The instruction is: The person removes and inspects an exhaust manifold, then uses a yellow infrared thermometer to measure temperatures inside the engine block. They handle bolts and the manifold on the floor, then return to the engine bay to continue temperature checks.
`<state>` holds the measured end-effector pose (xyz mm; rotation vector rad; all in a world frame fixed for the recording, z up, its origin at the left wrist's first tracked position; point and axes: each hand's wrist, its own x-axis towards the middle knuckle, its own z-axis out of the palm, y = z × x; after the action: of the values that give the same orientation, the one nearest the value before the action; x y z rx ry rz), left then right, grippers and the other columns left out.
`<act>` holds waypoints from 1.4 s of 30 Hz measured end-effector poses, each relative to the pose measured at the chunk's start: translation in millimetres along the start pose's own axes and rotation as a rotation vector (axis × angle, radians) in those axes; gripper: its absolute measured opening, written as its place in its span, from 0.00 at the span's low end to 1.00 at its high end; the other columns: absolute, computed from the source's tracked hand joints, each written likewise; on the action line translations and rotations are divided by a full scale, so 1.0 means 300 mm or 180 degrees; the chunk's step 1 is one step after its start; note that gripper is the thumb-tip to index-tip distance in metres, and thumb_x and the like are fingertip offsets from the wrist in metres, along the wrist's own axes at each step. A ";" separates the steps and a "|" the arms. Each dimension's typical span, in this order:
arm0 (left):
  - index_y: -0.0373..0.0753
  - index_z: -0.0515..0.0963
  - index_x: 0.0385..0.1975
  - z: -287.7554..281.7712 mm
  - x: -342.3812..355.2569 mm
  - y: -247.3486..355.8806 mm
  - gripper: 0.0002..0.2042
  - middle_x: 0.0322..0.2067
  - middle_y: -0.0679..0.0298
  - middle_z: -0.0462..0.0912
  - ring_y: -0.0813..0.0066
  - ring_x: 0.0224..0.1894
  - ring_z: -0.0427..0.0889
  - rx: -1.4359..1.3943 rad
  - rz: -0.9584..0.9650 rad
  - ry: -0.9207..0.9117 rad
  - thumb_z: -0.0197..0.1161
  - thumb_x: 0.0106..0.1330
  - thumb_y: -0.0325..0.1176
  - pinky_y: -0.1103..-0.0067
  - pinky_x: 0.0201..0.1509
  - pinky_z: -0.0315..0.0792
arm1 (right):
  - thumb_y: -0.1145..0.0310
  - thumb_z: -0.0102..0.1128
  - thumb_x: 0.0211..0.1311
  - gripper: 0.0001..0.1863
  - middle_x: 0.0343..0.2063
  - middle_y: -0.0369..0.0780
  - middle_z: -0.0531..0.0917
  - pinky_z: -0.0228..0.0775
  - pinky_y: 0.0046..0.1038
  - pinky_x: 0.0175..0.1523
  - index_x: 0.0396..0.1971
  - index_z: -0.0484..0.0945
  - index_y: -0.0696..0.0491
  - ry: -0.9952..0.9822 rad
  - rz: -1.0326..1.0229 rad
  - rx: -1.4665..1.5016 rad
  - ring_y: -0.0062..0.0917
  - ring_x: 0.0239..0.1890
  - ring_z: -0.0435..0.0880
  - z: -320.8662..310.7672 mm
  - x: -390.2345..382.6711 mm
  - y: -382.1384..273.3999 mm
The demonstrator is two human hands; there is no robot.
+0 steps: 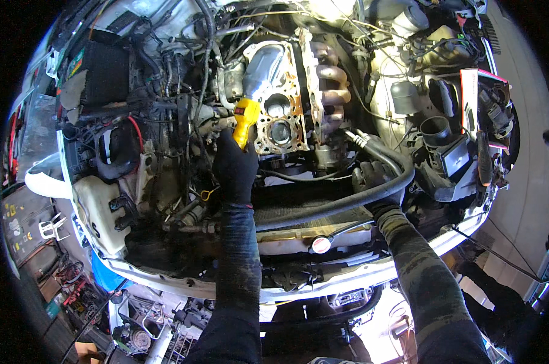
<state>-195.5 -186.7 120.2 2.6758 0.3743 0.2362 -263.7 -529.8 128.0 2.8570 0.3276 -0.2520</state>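
Note:
My left hand (235,164), in a black glove, is closed around the yellow grip of a hand-held tool (246,124). The tool has a red patch on its handle and a wide, shiny, see-through-looking body that lies over the far end of the engine block (264,130). Two round cylinder bores show nearer to me, in the block's top face. My right hand (371,176), also black-gloved, rests behind the radiator beside a thick black hose (402,176), which crosses in front of it. Its fingers look laid out loosely, partly in shadow, with nothing seen in them.
A rusty exhaust manifold (332,85) stands right of the block. The radiator (311,203) and front bumper edge lie nearer me. A white reservoir (98,209) sits at left; a screwdriver (483,159) and black airbox (447,155) at right. Loose wires hang around the bay.

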 end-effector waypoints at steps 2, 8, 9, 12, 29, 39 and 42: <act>0.38 0.74 0.48 0.004 0.001 -0.002 0.20 0.39 0.50 0.84 0.45 0.40 0.86 0.0187 0.0039 -0.0036 0.72 0.60 0.38 0.58 0.40 0.79 | 0.51 0.55 0.65 0.13 0.40 0.33 0.80 0.72 0.37 0.56 0.41 0.79 0.43 0.0122 -0.0033 0.0447 0.27 0.48 0.79 -0.006 -0.005 0.001; 0.36 0.73 0.48 -0.057 0.021 -0.019 0.21 0.39 0.46 0.85 0.44 0.40 0.87 -0.0188 -0.0030 -0.0322 0.70 0.61 0.40 0.57 0.41 0.80 | 0.50 0.60 0.63 0.13 0.35 0.36 0.81 0.76 0.38 0.53 0.37 0.79 0.44 0.0468 -0.0052 0.0385 0.32 0.43 0.83 -0.028 -0.004 0.001; 0.36 0.73 0.48 -0.071 0.029 -0.021 0.21 0.39 0.45 0.85 0.43 0.40 0.87 -0.0214 -0.0063 -0.0282 0.69 0.61 0.40 0.57 0.42 0.80 | 0.50 0.59 0.63 0.13 0.36 0.36 0.81 0.76 0.37 0.53 0.37 0.78 0.43 0.0417 -0.0061 0.0390 0.32 0.43 0.82 -0.019 -0.001 0.004; 0.35 0.74 0.49 -0.102 0.056 -0.022 0.22 0.39 0.45 0.85 0.44 0.41 0.87 -0.0284 -0.0362 -0.0321 0.68 0.62 0.45 0.56 0.43 0.79 | 0.48 0.58 0.65 0.17 0.42 0.38 0.80 0.75 0.39 0.56 0.45 0.77 0.44 0.0037 -0.0050 0.0626 0.33 0.46 0.82 0.048 -0.008 0.022; 0.36 0.80 0.43 -0.149 0.070 0.040 0.21 0.33 0.50 0.85 0.52 0.35 0.87 -0.0412 0.0116 -0.0371 0.75 0.58 0.45 0.63 0.38 0.78 | 0.51 0.60 0.63 0.14 0.33 0.37 0.81 0.74 0.42 0.49 0.37 0.80 0.46 0.0414 -0.0074 0.0597 0.35 0.39 0.82 -0.010 -0.001 0.005; 0.36 0.79 0.44 -0.154 0.072 0.031 0.23 0.36 0.49 0.85 0.50 0.38 0.87 -0.0281 0.0008 -0.0367 0.75 0.56 0.46 0.62 0.40 0.79 | 0.51 0.61 0.64 0.16 0.35 0.40 0.83 0.75 0.44 0.52 0.39 0.82 0.48 0.0483 -0.0180 0.0657 0.37 0.42 0.83 -0.012 -0.005 0.004; 0.36 0.79 0.45 -0.159 0.073 0.035 0.24 0.37 0.49 0.85 0.50 0.39 0.87 -0.0156 0.0056 -0.0307 0.75 0.56 0.46 0.62 0.41 0.79 | 0.51 0.61 0.64 0.16 0.37 0.40 0.84 0.75 0.45 0.53 0.40 0.82 0.48 0.0359 -0.0074 0.0568 0.38 0.43 0.84 -0.004 -0.004 0.002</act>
<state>-183.1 -170.7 169.8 2.6314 0.3112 0.1192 -264.6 -530.3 129.5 3.0521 0.3781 -0.1305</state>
